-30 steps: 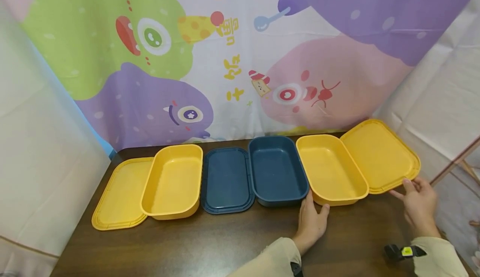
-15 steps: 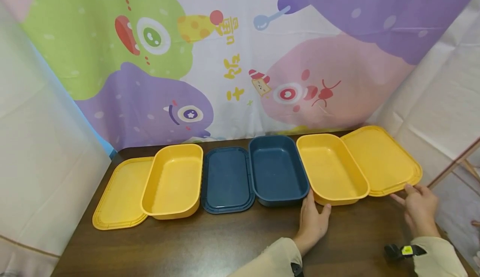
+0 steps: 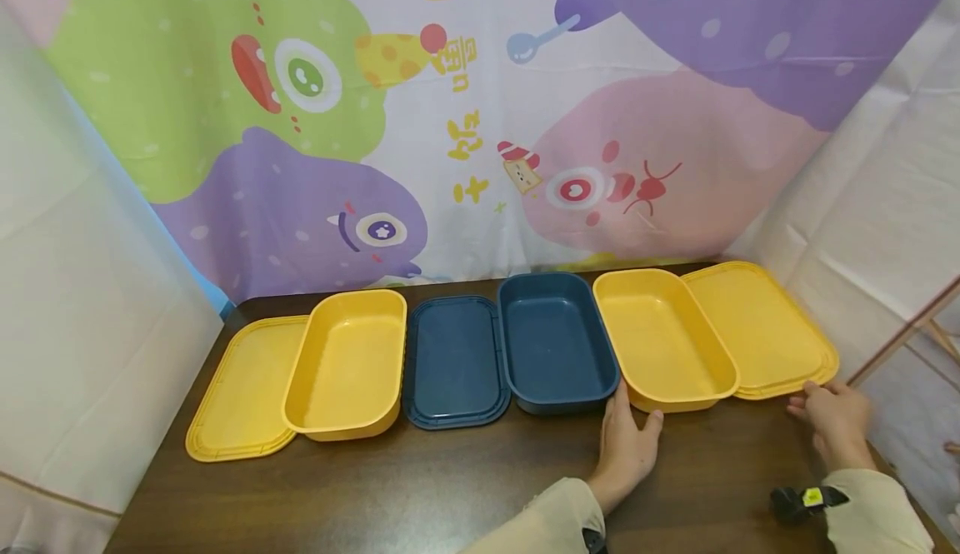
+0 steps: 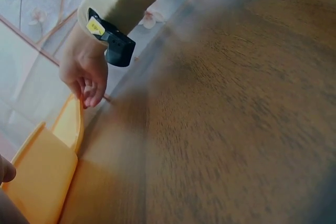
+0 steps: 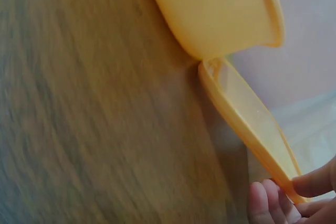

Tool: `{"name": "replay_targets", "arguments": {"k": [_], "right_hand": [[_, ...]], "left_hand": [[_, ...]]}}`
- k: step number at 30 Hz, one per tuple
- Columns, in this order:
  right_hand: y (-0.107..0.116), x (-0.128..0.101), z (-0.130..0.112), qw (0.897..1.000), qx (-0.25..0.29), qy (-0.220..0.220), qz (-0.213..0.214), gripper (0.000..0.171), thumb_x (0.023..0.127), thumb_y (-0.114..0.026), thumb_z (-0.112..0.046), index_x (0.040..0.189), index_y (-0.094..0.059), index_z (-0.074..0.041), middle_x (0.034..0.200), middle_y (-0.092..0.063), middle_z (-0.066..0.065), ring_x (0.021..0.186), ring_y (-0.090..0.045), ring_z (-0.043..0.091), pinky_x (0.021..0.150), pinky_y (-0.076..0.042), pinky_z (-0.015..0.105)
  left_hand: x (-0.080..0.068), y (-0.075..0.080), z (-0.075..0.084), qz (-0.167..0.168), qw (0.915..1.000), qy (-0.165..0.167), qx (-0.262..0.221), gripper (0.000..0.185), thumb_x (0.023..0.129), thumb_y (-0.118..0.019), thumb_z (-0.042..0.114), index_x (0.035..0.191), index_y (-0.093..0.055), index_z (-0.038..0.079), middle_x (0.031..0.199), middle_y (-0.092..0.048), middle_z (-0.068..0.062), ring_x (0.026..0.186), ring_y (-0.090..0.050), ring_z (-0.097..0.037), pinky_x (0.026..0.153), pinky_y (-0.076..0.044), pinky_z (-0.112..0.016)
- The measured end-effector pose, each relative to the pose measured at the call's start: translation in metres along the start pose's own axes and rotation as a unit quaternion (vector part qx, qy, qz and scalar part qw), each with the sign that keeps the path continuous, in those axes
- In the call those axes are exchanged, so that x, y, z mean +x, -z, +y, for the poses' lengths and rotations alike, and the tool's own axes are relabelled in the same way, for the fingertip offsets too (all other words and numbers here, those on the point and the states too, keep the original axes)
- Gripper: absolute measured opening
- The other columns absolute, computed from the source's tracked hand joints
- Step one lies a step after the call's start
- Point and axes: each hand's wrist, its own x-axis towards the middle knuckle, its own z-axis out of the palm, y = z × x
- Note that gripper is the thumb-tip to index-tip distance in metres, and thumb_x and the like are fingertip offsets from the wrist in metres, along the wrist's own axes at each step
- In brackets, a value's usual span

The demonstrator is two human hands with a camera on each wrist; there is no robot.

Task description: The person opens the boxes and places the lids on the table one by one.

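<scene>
At the right end of the row, my right hand point(image 3: 835, 422) pinches the near right corner of a yellow lid point(image 3: 765, 329). In the right wrist view the thumb point(image 5: 315, 181) lies on top of that lid point(image 5: 247, 119), with fingers curled beneath its edge. Beside the lid sits an empty yellow food container point(image 3: 663, 337). My left hand point(image 3: 626, 446) is at this container's near left corner, fingers extended towards the gap before the navy container point(image 3: 557, 341). Its thumb point(image 4: 7, 170) rests against or very near the yellow wall point(image 4: 44, 177); contact is unclear.
Left of the navy container lie a navy lid point(image 3: 456, 362), a second yellow container point(image 3: 348, 362) and another yellow lid point(image 3: 247, 387). All stand in a row on the brown wooden table point(image 3: 390, 496). A cartoon-printed cloth point(image 3: 480, 237) hangs behind, with pale cloth point(image 3: 877, 229) at the right.
The right yellow lid has come down flatter and shifted slightly towards me, its far edge dropping beside the container. My right hand has lowered with it; the left hand stays put.
</scene>
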Motion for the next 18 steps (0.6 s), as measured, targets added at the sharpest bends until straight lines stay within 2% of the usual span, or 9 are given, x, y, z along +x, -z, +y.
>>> {"name": "replay_targets", "arguments": {"k": [3,4,7,10,14,18], "right_hand": [[0.001,0.003,0.001,0.999,-0.054,0.004,0.001,0.035,0.099,-0.040,-0.007,0.121,-0.046,0.019,0.058,-0.055,-0.008,0.049,-0.058,0.003,0.051,-0.055,0.021],[0.002,0.004,0.001,0.998,-0.065,0.005,0.000,0.033,0.098,-0.041,-0.007,0.118,-0.048,0.019,0.056,-0.055,-0.009,0.048,-0.058,0.003,0.051,-0.054,0.022],[0.004,0.006,0.003,0.996,-0.090,0.009,-0.006,0.020,0.097,-0.043,-0.006,0.093,-0.057,0.009,0.053,-0.056,-0.011,0.047,-0.057,0.004,0.049,-0.054,0.022],[0.007,0.009,0.004,0.995,-0.102,0.007,-0.010,0.023,0.094,-0.046,-0.005,0.075,-0.058,-0.001,0.049,-0.056,-0.012,0.045,-0.056,0.003,0.047,-0.053,0.022],[0.010,0.013,0.007,0.994,-0.114,-0.001,-0.008,0.027,0.093,-0.049,-0.005,0.067,-0.059,-0.004,0.046,-0.055,-0.012,0.042,-0.056,0.003,0.046,-0.052,0.022],[0.012,0.018,0.011,0.991,-0.134,0.003,-0.010,0.027,0.092,-0.051,-0.007,0.067,-0.060,-0.004,0.045,-0.055,-0.013,0.042,-0.057,0.004,0.046,-0.052,0.022]], "left_hand": [[0.000,0.000,0.000,0.002,1.0000,-0.004,0.000,0.067,0.093,-0.064,0.027,0.152,-0.033,0.013,0.152,-0.041,-0.005,0.139,-0.041,-0.021,0.114,-0.036,-0.039],[0.000,0.000,0.000,0.003,1.0000,-0.007,0.001,0.067,0.093,-0.064,0.027,0.151,-0.034,0.012,0.151,-0.042,-0.006,0.139,-0.042,-0.022,0.113,-0.037,-0.039],[0.000,0.000,-0.001,0.004,0.9999,-0.015,0.003,0.067,0.093,-0.064,0.026,0.151,-0.034,0.011,0.151,-0.043,-0.008,0.138,-0.043,-0.023,0.113,-0.037,-0.040],[0.001,0.000,-0.001,0.003,0.9999,-0.013,0.002,0.067,0.093,-0.064,0.026,0.151,-0.034,0.011,0.151,-0.043,-0.008,0.138,-0.042,-0.022,0.113,-0.037,-0.039],[0.001,0.000,-0.001,0.001,1.0000,-0.006,-0.001,0.067,0.093,-0.064,0.026,0.151,-0.034,0.012,0.152,-0.042,-0.006,0.139,-0.041,-0.021,0.114,-0.036,-0.039],[0.002,0.000,-0.001,0.001,1.0000,-0.002,-0.001,0.067,0.093,-0.064,0.025,0.151,-0.034,0.012,0.152,-0.041,-0.006,0.140,-0.041,-0.021,0.114,-0.036,-0.039]]}}
